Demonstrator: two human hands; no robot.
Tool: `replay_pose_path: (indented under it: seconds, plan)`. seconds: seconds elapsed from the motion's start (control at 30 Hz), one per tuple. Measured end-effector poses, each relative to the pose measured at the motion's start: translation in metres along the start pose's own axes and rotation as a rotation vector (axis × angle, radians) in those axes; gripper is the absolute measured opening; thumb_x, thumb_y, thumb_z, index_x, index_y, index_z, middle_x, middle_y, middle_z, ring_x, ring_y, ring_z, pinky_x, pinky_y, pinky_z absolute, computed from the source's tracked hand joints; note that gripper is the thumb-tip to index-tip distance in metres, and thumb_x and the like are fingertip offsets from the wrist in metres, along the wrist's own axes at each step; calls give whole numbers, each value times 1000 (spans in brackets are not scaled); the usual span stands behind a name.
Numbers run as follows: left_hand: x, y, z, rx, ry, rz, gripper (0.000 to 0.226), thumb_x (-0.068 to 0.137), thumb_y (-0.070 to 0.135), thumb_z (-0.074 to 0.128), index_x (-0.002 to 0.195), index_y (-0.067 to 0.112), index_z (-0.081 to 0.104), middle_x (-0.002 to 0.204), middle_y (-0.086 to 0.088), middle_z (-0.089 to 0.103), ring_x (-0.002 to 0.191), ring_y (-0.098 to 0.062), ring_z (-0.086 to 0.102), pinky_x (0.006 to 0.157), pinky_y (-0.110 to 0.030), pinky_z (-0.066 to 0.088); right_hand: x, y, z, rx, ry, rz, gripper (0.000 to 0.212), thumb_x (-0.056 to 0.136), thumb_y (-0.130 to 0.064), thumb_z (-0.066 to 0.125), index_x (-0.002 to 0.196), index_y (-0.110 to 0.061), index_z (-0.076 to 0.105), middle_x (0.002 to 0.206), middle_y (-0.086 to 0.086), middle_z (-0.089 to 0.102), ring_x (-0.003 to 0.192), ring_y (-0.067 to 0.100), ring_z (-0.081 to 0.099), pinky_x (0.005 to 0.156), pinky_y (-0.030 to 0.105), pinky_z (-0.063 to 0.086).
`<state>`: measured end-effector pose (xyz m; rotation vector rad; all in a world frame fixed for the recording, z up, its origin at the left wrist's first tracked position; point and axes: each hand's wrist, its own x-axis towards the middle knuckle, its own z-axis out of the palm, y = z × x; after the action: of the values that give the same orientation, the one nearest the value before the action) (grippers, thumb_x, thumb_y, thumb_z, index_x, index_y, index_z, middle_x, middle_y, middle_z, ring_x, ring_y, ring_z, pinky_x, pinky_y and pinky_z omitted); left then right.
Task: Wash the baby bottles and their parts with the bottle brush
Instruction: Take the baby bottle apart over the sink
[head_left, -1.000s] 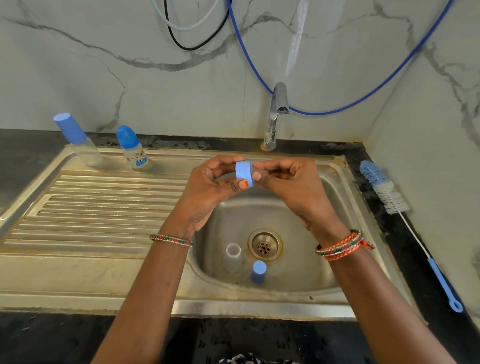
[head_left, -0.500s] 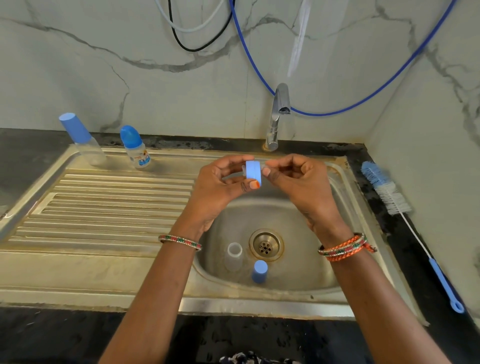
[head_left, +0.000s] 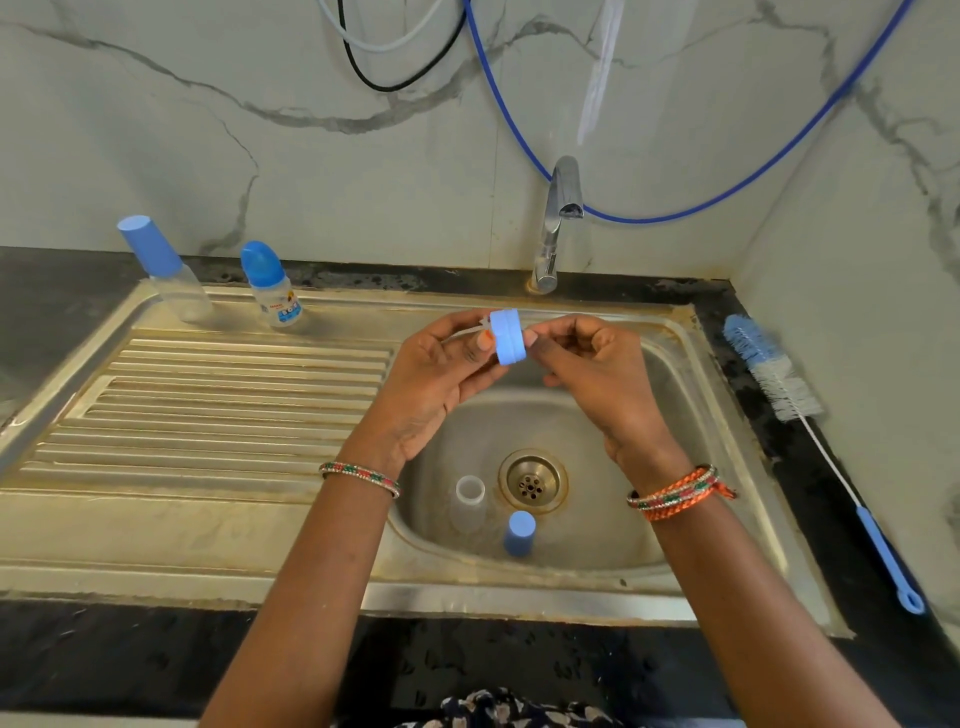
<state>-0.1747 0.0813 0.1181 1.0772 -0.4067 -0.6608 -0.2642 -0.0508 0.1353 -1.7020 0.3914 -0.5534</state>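
Head view: both hands are raised over the sink basin (head_left: 649, 431), meeting at a blue bottle ring (head_left: 506, 336) held on edge between them. The left hand (head_left: 436, 379) pinches the ring from its left side, thumb with an orange nail against the rim and fingers curled behind; a pale, clear piece (head_left: 470, 330), probably the teat, sticks out leftward past the fingers, but most of it is hidden by the hand and its shape is hard to make out. The right hand (head_left: 602, 374) grips the ring's right face with fingertips bunched together, the palm turned down and toward the person; how far those fingers reach inside the ring cannot be seen. Both forearms rise from the lower edge, bangles on each wrist, and the elbows are cut off.

In the basin, left of the drain (head_left: 531, 482), a clear open bottle body (head_left: 469, 501) stands upright, its lower part blurred against the steel. Just beside it, nearer the person, stands a blue cap (head_left: 519, 531). At the back of the drainboard (head_left: 208, 415), two capped baby bottles stand apart: a tall clear bottle (head_left: 166, 270) to the left and a short printed bottle (head_left: 272, 286) to its right; its label is too small to read. The bottle brush (head_left: 779, 379) lies on the dark counter (head_left: 769, 415) right of the sink, bristles toward the wall. The tap (head_left: 558, 218) stands behind the basin.
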Motion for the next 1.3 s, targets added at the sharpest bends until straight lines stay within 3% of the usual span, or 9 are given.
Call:
replay_pose_path:
  seconds: [0.27,0.47,0.6,0.73,0.87,0.97,1.1,1.2,1.3]
  plan:
    - [2,-6,1,124,72,-13,16,89,8,61,102,9,53,93,-12,72,89,-18,70,82,-27,56,11,1,3,-8,-181,136,33,83,-27,70,113,-18,59,101,4,68,85,13,70,70,25,58]
    - [14,-21,-21,-167,223,-154,20,95,12,52,111,-1,53,103,-16,70,95,-23,70,79,-25,57,31,40,-2,327,-189,354,31,84,-18,69,113,-16,57,100,5,67,84,11,64,70,24,55]
    - [25,-43,-46,-279,327,-295,18,98,14,48,103,-1,56,97,-16,70,84,-21,70,78,-26,58,51,123,10,-217,-148,236,41,71,-20,82,102,-17,56,92,1,61,80,14,58,66,26,50]
    - [40,-66,-58,-453,389,-388,14,98,8,46,92,1,57,83,-17,72,76,-23,71,79,-30,55,63,214,32,-614,-367,245,48,67,-18,83,105,-11,55,109,13,54,93,23,52,81,31,42]
    - [56,-84,-73,-460,418,-451,28,97,10,48,122,-3,49,89,-16,72,78,-21,71,80,-30,56,87,260,50,-816,-521,199,46,73,-3,68,117,-6,53,115,18,46,101,36,53,78,28,37]
    - [67,-92,-85,-431,447,-500,19,98,10,47,108,-4,54,85,-17,71,73,-20,71,74,-27,57,108,282,57,-917,-457,177,49,76,3,55,123,-6,50,118,20,43,104,41,50,85,38,45]
    - [84,-107,-94,-328,497,-576,18,99,13,45,95,0,56,73,-10,72,65,-15,69,65,-24,57,118,280,58,-1057,-599,275,73,79,-7,58,146,-17,30,141,16,34,125,39,37,100,46,40]
    - [94,-123,-93,-175,523,-660,16,100,15,45,93,5,56,78,-8,69,70,-14,65,61,-22,55,102,253,59,-660,-549,135,82,72,-10,64,146,-20,31,147,10,34,131,26,35,104,41,38]
    - [98,-137,-92,-2,495,-720,14,101,12,42,102,7,54,89,-7,60,75,-13,58,59,-19,52,82,230,62,-287,-516,80,57,79,4,63,132,-14,54,124,4,59,108,11,56,88,21,51]
